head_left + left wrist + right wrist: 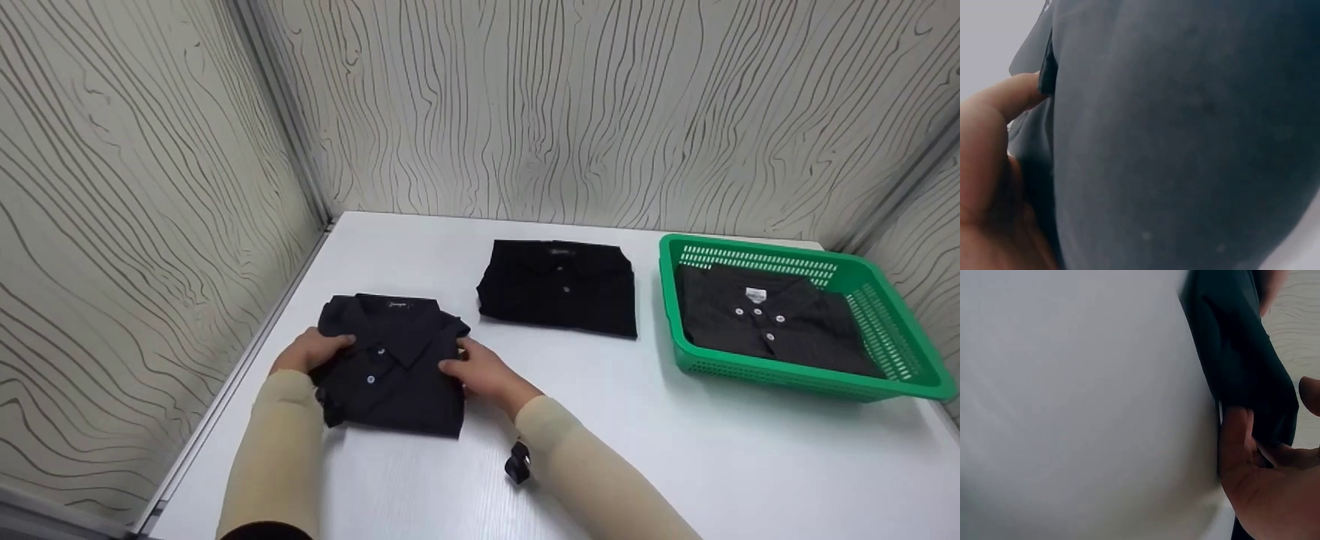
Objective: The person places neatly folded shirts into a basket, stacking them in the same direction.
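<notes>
A folded black collared shirt (416, 394), with pale buttons and a neck label, lies on the left part of the white table. My left hand (309, 351) grips its left side, thumb over the top. At the opposite side my right hand (486, 373) holds the shirt's edge with the thumb above. Dark cloth (1185, 135) fills most of the left wrist view, the left hand (985, 163) at its edge. In the right wrist view, fingers of the right hand (1264, 486) reach under the fabric (1235, 354) and are partly hidden by it.
Another folded black shirt (559, 292) lies farther back at the middle of the table (600, 420). To the right stands a green plastic basket (795, 371) holding a folded dark shirt (810, 322) with white buttons. Patterned panels (487, 112) enclose the back and sides.
</notes>
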The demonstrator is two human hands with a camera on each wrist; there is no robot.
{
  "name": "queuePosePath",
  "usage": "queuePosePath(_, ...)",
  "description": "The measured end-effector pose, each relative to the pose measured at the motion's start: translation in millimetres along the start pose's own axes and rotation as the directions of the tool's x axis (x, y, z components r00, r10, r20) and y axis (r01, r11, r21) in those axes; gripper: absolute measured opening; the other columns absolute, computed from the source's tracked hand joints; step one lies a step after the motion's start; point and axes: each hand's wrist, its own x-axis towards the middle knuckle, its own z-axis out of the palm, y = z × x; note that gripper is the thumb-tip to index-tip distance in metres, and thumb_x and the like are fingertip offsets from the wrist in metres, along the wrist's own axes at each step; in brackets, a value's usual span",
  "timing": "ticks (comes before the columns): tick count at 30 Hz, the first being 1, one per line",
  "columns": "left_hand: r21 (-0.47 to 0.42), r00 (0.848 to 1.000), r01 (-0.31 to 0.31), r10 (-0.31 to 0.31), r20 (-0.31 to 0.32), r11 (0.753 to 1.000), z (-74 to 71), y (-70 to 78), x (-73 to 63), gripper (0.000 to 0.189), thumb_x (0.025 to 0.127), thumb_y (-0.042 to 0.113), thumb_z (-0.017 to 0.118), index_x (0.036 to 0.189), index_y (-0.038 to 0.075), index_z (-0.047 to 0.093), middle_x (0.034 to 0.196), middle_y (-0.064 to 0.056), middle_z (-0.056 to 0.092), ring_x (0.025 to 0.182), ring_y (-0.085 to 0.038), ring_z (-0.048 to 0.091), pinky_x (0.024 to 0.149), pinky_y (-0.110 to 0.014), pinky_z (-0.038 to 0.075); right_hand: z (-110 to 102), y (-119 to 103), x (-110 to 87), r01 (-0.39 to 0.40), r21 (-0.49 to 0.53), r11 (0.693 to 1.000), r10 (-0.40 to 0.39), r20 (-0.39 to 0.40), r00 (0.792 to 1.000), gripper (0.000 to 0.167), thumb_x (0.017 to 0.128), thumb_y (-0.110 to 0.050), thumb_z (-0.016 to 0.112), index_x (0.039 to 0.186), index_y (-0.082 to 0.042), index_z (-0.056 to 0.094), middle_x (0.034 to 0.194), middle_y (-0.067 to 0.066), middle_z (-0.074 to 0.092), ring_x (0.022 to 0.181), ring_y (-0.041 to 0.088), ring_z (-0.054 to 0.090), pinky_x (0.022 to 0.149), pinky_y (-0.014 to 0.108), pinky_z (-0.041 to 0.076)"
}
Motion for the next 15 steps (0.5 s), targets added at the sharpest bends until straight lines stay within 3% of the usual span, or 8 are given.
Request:
queuePosePath(3, -0.018, 1.000, 0.008, -0.008, 0.004, 1.000, 0.7, -0.2, 1.9, 0.093, 0.098, 0.049, 0.052, 0.148, -0.022, 0.018, 0.150, -0.041, 0.028, 0.138, -0.053, 0.034, 0.116, -0.057, 0.027, 6.0, -1.8, -0.4, 0.041, -0.058, 0.997, -0.043, -0.026, 0.999, 0.071, 0.094, -0.029, 0.068, 0.155, -0.009, 0.039, 0.149, 0.017, 0.047, 0.132, 0.030, 0.049, 0.105, 0.045, 0.043)
queuePosePath(5, -0.019, 1.000, 0.009, -0.009, 0.003, 1.000, 1.1, -0.5, 3.1, 0.093, 0.098, 0.049, 0.052, 0.148, -0.021, 0.019, 0.150, -0.041, 0.028, 0.138, -0.052, 0.033, 0.116, -0.057, 0.026, 9.0, -3.6, 0.1, 0.053, -0.031, 0.998, -0.054, -0.040, 0.998, 0.075, 0.092, -0.029, 0.069, 0.156, -0.008, 0.036, 0.154, 0.018, 0.041, 0.141, 0.031, 0.039, 0.114, 0.045, 0.032)
queuePosePath(10, -0.027, 1.000, 0.016, -0.016, 0.011, 1.000, 1.6, 0.7, 1.7, 0.092, 0.097, 0.049, 0.050, 0.150, -0.019, 0.019, 0.152, -0.039, 0.027, 0.138, -0.051, 0.034, 0.116, -0.056, 0.025, 13.8, -4.4, 2.6, 0.019, 0.148, 0.989, -0.006, -0.083, 0.997, 0.082, 0.091, -0.026, 0.071, 0.156, -0.003, 0.028, 0.159, 0.023, 0.031, 0.145, 0.033, 0.032, 0.118, 0.045, 0.025)
queuePosePath(12, -0.037, 1.000, 0.023, -0.022, 0.015, 0.999, 1.3, 1.4, 0.4, 0.090, 0.097, 0.046, 0.048, 0.151, -0.018, 0.017, 0.154, -0.038, 0.026, 0.137, -0.049, 0.035, 0.116, -0.055, 0.026, 16.0, -3.6, 4.9, 0.010, 0.163, 0.987, 0.008, -0.109, 0.994, 0.084, 0.091, -0.027, 0.070, 0.157, -0.002, 0.025, 0.160, 0.023, 0.029, 0.146, 0.034, 0.029, 0.119, 0.046, 0.023)
queuePosePath(15, -0.034, 1.000, 0.024, -0.024, 0.011, 0.999, 0.6, 1.7, -2.1, 0.086, 0.096, 0.041, 0.045, 0.151, -0.018, 0.017, 0.154, -0.038, 0.026, 0.134, -0.047, 0.037, 0.115, -0.055, 0.028, 20.0, -3.2, 8.4, 0.008, 0.108, 0.994, 0.007, -0.137, 0.990, 0.088, 0.091, -0.030, 0.071, 0.158, -0.002, 0.022, 0.160, 0.023, 0.029, 0.148, 0.034, 0.027, 0.119, 0.046, 0.022)
